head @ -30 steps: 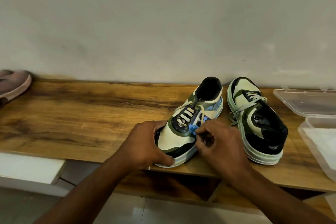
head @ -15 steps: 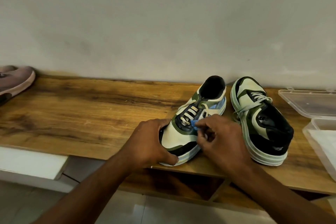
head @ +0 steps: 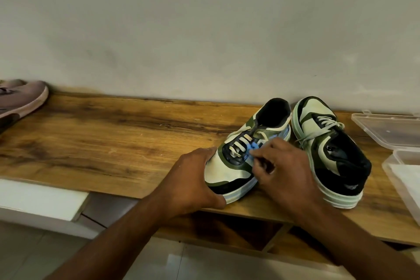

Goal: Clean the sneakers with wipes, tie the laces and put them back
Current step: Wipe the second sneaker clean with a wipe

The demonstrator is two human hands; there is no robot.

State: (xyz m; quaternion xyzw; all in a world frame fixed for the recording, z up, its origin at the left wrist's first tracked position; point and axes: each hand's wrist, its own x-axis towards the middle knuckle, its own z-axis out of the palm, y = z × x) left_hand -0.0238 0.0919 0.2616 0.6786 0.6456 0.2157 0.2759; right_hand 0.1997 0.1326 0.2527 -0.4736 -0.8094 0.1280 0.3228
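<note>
Presently: left hand (head: 193,179) steadies cream-and-green leather sneaker (head: 236,166); right hand (head: 284,173) pinches blue wipe (head: 251,149), mid-cleaning; laces look untied, return pending.

Blue wipe (head: 251,146) mostly hidden under right hand (head: 285,171), pink shoe (head: 21,99) and clear box (head: 402,167) cut off by edges

sneakers (head: 229,169): cream, olive, black | wipe (head: 252,146): blue, seemingly | shelf (head: 102,141): brown woodgrain | shoe (head: 21,100): mauve

Dim, even indoor light with soft shadows, slightly soft focus, and wide-angle bending at the edges.
</note>
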